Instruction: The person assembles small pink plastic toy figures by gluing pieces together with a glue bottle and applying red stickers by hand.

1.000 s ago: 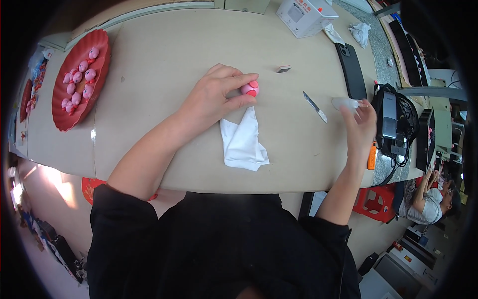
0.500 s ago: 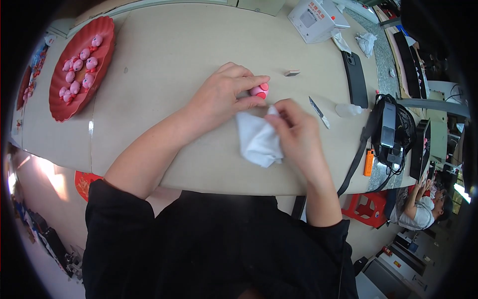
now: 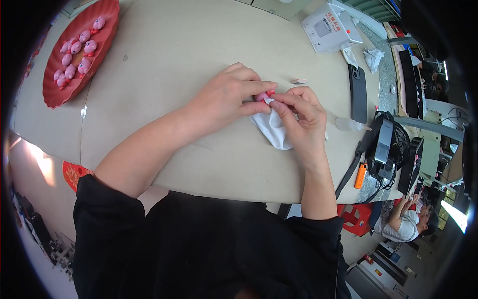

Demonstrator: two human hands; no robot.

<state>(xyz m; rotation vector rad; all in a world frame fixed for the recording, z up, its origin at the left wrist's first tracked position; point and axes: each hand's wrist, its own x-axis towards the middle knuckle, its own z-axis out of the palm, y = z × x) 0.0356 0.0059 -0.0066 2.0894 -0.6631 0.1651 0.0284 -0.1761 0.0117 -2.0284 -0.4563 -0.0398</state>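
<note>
My left hand pinches a small pink toy figure over the middle of the beige table. My right hand holds a white cloth and presses a corner of it against the pink figure. The cloth hangs down under my right fingers onto the tabletop. Both hands meet at the figure, which is mostly hidden by my fingers.
A red scalloped tray with several pink figures lies at the far left. A white box, a black phone, a small clear bottle and crumpled paper sit at the right. A seated person is lower right.
My right hand came in from the table's right edge, took up the white cloth and now presses it on the pink figure. My left hand has kept hold of the figure.
</note>
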